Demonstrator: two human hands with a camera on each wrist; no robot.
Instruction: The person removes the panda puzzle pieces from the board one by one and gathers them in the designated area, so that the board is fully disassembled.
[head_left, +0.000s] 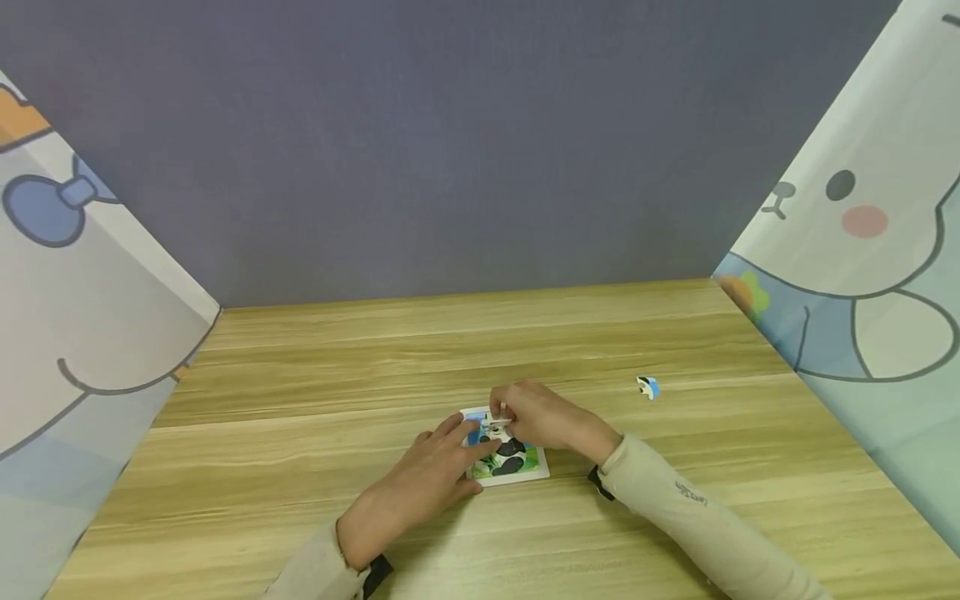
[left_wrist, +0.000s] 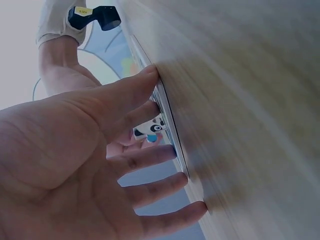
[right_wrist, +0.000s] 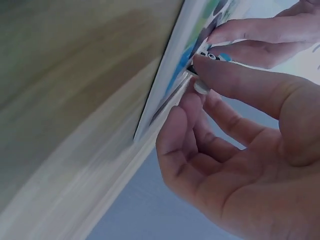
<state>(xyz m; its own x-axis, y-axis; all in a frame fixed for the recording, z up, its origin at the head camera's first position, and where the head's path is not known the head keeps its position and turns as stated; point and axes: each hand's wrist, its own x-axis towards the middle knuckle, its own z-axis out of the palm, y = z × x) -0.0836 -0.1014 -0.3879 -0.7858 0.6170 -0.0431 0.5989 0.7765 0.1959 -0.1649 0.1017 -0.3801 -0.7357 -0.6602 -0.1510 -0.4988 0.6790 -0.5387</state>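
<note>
The right hand's [head_left: 538, 414] thumb and curled forefinger pinch a piece [right_wrist: 214, 57] printed with a panda's eye, tilted up from the puzzle's [head_left: 525, 478] far half. The piece lies right at those fingertips, beyond the left hand's [head_left: 441, 461] forefinger; its long axis is hard to read. The left fingers are straight and spread, some tips on the puzzle, the thumb by its near edge. Well apart, past the right wrist, a loose piece [head_left: 648, 387] lies on the table [head_left: 337, 358]. The right hand hides the puzzle's far right corner; whether the held piece touches the puzzle, I cannot tell.
</note>
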